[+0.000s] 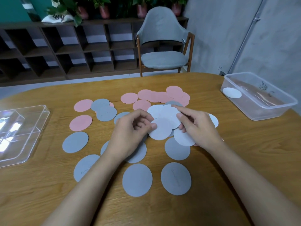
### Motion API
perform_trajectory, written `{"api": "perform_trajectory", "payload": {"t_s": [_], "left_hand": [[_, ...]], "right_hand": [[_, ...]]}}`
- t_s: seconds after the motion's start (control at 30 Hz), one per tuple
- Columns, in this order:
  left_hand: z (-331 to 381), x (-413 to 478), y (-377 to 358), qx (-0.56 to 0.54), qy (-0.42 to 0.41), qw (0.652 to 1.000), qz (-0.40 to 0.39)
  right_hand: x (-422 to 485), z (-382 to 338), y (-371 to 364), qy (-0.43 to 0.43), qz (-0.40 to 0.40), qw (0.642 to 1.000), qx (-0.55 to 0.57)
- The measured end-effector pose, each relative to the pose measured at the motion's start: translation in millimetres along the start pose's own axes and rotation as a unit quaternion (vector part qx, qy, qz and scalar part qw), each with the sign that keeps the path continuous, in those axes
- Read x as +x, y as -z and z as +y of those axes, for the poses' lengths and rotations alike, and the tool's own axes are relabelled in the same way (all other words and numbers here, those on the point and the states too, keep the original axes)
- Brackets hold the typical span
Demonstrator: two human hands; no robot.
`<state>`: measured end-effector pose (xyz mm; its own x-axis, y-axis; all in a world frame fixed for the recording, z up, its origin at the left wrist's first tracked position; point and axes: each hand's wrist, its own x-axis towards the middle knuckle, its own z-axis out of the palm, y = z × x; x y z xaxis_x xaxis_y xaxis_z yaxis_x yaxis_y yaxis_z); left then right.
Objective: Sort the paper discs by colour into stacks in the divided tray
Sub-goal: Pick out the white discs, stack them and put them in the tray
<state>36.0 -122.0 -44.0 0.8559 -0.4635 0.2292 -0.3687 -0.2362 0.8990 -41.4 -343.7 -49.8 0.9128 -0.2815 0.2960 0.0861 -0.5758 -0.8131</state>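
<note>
Paper discs in pink, grey and white lie spread over the wooden table (228, 152). A fan of white discs (162, 116) sits at the centre, held between both hands. My left hand (132, 132) pinches the lowest white disc (160, 132) with thumb and forefinger. My right hand (195, 126) grips the fan's right side, its forefinger stretched over the top; another white disc (182, 137) shows under its palm. Pink discs (162, 97) cluster at the back, more pink discs (81, 122) lie at the left. Grey discs (137, 180) fill the near side. The clear divided tray (21, 132) stands at the far left.
A clear plastic tub (260, 101) at the right edge of the table holds one white disc (232, 92). A grey chair (164, 44) stands behind the table, and dark shelving (65, 49) with potted plants lines the back wall.
</note>
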Motion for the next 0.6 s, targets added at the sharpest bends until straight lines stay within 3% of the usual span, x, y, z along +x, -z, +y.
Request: {"api": "perform_trajectory", "payload": {"t_s": [0.4,0.6], "left_hand": [[0,1,-16,0.007,0.011,0.995,0.096],[-7,2,-18,0.101,-0.054,0.990,0.079]], "right_hand": [[-4,-9,-4,0.028,-0.076,0.997,0.013],[0,-6,-1,0.045,-0.015,0.999,-0.025]]}}
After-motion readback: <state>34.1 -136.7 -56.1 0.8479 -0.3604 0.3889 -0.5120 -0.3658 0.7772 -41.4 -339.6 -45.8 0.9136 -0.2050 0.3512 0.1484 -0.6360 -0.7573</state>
